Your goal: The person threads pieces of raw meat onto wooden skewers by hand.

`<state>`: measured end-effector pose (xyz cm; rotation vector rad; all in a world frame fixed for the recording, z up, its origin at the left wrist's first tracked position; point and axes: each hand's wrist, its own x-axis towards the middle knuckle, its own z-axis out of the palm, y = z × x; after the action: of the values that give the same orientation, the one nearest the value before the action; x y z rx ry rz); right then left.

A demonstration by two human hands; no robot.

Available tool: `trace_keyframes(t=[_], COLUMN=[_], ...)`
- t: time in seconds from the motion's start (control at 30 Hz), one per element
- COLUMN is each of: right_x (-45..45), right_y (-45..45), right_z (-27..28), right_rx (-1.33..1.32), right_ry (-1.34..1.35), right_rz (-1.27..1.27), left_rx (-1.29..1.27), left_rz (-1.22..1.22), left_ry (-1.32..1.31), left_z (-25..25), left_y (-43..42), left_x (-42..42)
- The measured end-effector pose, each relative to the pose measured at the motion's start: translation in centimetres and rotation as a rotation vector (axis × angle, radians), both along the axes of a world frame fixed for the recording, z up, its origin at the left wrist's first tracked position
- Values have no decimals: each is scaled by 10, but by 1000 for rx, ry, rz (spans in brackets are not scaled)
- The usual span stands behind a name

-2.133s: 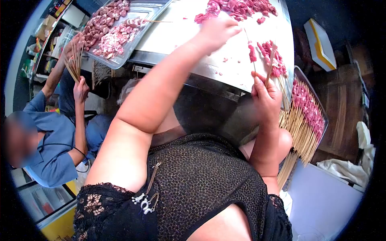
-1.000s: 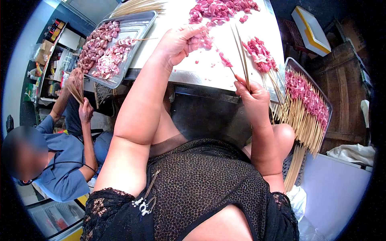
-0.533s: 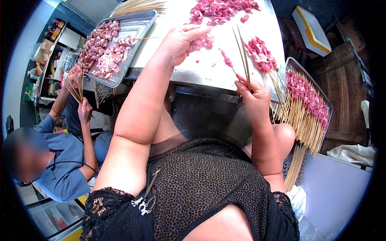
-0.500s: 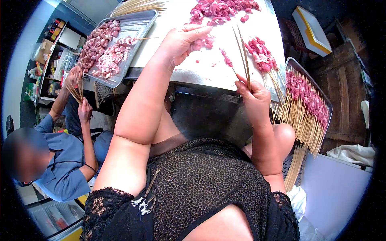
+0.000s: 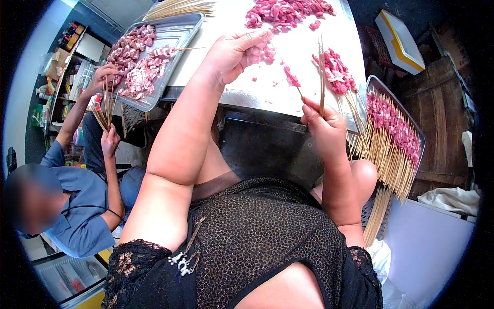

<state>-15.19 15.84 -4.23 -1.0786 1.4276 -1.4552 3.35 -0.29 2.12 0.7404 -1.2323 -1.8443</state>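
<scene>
- Pointing up from the right hand [image 5: 326,123], a part-loaded skewer [image 5: 291,76] is pinched by its lower end between thumb and fingers, with pink meat threaded along its upper length.
- Bare sticks [image 5: 322,77] are clasped in the same hand, standing nearly upright beside the loaded one.
- The left hand [image 5: 226,57] is held over the white table [image 5: 257,92], its thumb and forefinger drawn close together near the skewer's tip; whether anything is pinched between them cannot be told.
- Small pieces of meat [image 5: 265,55] are seen just under those fingers, though whether they are held or lie on the table is unclear.
- A heap of red meat [image 5: 288,14] is spread at the table's far side.
- Finished skewers [image 5: 338,73] are laid together near the right edge, their handles jutting past it.
- A metal tray [image 5: 399,103] at the far right is filled with rows of skewered meat [image 5: 393,126].
- Darker chunks [image 5: 131,45] and paler pieces [image 5: 144,73] are piled in a second tray [image 5: 180,33] at the left, where one short-loaded skewer [image 5: 169,52] is also rested.
- Beside that tray, a fan of sticks [image 5: 107,110] is gripped in one hand [image 5: 110,141] of a blue-shirted co-worker, whose other hand [image 5: 104,76] is placed near the meat.
</scene>
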Motion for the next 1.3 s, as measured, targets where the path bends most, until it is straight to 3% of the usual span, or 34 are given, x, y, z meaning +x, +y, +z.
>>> trace_keyframes(t=[0.07, 0.17, 1.3], right_x=[-3, -2, -2], right_y=[0, -1, -3], right_z=[2, 2, -6], right_rx=[133, 150, 134], right_ry=[-360, -458, -471], right_rz=[158, 198, 209], left_rx=[2, 31, 58], left_rz=[-26, -16, 24], left_ry=[28, 77, 72], left_z=[2, 3, 4], left_y=[2, 2, 5], left_x=[-1, -2, -7])
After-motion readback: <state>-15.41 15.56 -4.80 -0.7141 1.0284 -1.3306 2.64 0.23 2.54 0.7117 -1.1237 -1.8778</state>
